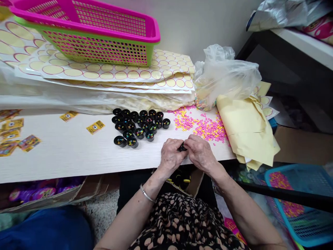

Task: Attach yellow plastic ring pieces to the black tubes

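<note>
While both hands work at the near edge of the bench, right of the frame's centre, one small black piece is held between them; the grip of the left hand is closed about its left side, and the grip of the right hand has thumb and fingers pinched together at its right; some twenty black cups stand upright in a cluster left of centre, with coloured bits visible in most, and are judged filled; the piece in hand appears unfinished. Loose pink and yellow pieces lie spread right of centre, so stock evidently remains; more of like colour sits in the blue basket at lower right.

As the fingers cover most of the held piece, its form and contents cannot be established; cups at the rear of the cluster are partly masked; contents of the clear bag, upper right, are blurred by its folds; the pink-and-green basket, upper left, is cut by the frame; printing on the wrappers at left is illegible.
</note>
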A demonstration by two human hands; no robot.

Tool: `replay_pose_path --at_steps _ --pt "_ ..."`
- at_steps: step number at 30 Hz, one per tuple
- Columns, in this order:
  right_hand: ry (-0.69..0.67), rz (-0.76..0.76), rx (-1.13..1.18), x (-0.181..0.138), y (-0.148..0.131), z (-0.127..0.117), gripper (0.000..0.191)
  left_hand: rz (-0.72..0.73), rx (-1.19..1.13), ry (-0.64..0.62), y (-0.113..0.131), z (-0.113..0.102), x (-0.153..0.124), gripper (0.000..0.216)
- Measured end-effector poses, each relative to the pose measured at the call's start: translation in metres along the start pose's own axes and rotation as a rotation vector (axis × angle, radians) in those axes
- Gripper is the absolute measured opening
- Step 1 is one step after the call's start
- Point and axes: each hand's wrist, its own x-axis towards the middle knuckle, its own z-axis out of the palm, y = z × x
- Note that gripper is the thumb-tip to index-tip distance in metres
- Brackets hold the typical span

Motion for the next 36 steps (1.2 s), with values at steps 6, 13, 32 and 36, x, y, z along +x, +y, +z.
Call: replay_pose_path --at_steps 6,13,32,36 --pt "-0.087 -0.059 -0.199 0.008 -0.023 -0.004 0.017 0.021 -0.067 0.029 -0.003 0.001 0.001 0.005" --pt "0.02 0.111 0.103 0.0 -0.008 -0.001 0.02 0.022 -0.061 0.029 -0.001 0.001 0.002 0.02" --pt "0.227 0.221 0.341 -0.011 -0.008 0.01 0.02 0.011 0.004 0.038 -0.005 0.003 0.003 0.023" --pt "0.252 0.266 0.382 -0.008 -0.007 0.017 0.021 0.015 -0.006 0.017 -0.003 0.003 0.002 0.019"
